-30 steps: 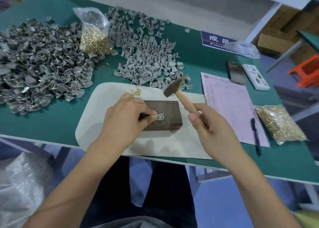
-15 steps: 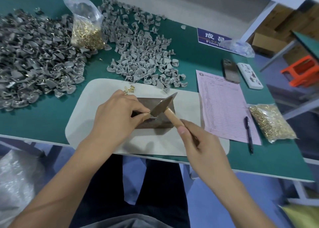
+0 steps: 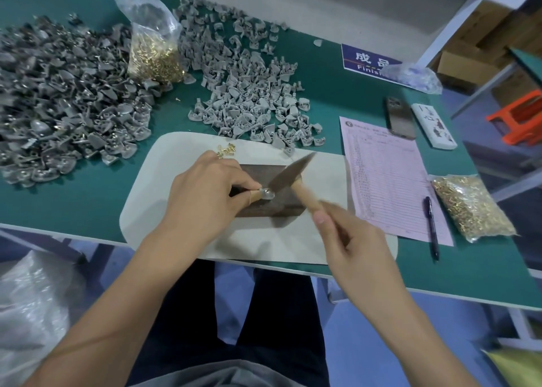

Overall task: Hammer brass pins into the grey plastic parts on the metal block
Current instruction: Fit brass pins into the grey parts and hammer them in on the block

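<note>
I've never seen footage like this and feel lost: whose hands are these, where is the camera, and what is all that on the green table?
The camera sits on a person's head, looking down at their own hands. The left hand pinches a small grey plastic part on a dark metal block. The right hand grips a hammer, blurred mid-swing. Around the white mat lie piles of grey parts, bags of brass pins, a printed form, a pen and a phone.

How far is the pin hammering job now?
Done: the left heap looks pinned, brass glinting in it. In hand: the left hand pinches one grey part on the metal block; the right hand swings the hammer. Left: the plain grey pile.
</note>
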Tool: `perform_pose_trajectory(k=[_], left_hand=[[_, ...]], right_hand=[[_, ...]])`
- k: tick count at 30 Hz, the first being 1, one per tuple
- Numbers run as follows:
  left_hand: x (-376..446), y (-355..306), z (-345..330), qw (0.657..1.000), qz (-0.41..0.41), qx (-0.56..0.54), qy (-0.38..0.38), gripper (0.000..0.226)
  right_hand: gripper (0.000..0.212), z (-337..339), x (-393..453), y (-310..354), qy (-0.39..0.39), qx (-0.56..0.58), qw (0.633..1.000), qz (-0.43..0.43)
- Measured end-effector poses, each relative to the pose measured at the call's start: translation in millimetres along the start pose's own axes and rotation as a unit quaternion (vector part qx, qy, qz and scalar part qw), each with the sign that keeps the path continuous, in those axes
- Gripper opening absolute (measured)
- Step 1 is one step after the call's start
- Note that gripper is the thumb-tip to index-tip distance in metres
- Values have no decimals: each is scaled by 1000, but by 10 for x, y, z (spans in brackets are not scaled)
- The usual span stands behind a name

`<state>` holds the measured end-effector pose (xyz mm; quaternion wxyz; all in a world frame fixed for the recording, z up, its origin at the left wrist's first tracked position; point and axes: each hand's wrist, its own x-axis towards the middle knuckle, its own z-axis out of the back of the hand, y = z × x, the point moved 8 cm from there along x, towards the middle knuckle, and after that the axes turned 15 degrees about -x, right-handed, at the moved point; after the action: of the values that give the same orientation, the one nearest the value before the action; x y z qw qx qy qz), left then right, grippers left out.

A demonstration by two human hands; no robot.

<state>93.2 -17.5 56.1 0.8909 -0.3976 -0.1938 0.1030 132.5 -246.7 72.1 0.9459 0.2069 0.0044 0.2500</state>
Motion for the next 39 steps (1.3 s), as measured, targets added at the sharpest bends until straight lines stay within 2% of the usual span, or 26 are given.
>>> perform_pose_trajectory(k=[2,7,11,17,26,28,31,34,39], left_hand=[[-5,4,-3,1000,2,-3,1,8],[-2,8,-3,1000,5,1,0,9],[-9,-5,3,1000,2,8,0,7],[-17,10,-4,1000,5,0,1,4],[-13,27,-20,1000,10,-6,9,5],[-15,40,-23,1000,10,-8,8,5],[-25,50,-26,1000,6,-21,3,5],[-78,84,31,999,2,-36,-19,5],[-192,366,310,996,28,-55,-65,6]], right_hand=[[29,-40,-18,-91,20,-24,1000,-4],[30,93,-40,23,-46,36,998,3],[29,-26,21,-1,35,-60,998,3],[40,11,163,-138,-26,-120,990,-74],[48,-346,490,-228,-65,-301,939,-152],[39,-308,513,-112,-114,-280,946,-118],[22,-275,524,238,-174,-110,978,27],[10,-350,535,595,-160,-74,976,125],[5,-541,687,971,-119,-56,980,149]])
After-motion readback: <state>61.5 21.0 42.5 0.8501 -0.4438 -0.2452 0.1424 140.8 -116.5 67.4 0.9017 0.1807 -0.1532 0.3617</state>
